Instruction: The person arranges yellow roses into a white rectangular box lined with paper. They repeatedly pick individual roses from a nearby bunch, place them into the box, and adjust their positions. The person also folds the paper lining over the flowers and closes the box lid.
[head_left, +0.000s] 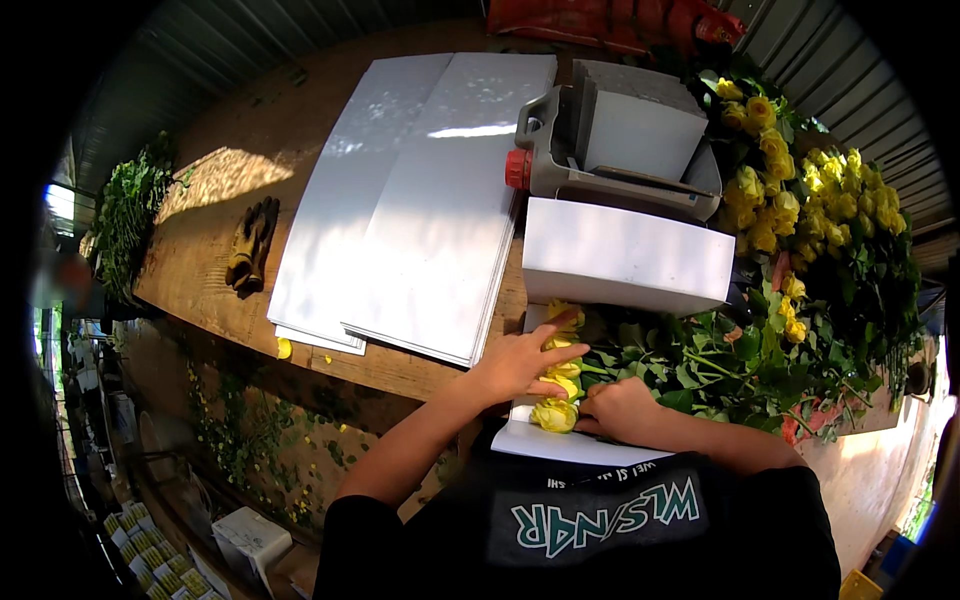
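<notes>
A row of yellow roses (555,414) lies on a white cardboard sheet (540,443) in front of me, heads to the left and leafy stems (690,365) to the right. My left hand (522,366) rests over the rose heads with its fingers spread, touching the blooms. Just right of the nearest heads is my right hand (622,410), its fingers curled in close to where the stems begin. What those fingers hold, if anything, is hidden. Behind the roses rises a folded white cardboard panel (628,250).
Large flat white sheets (410,210) are stacked on the wooden table (215,250). A cut-open grey jerrycan (625,185) with a red cap holds cardboard pieces. Bunches of yellow roses (840,200) lie at the right. Far left are a glove (252,247) and greenery (130,210).
</notes>
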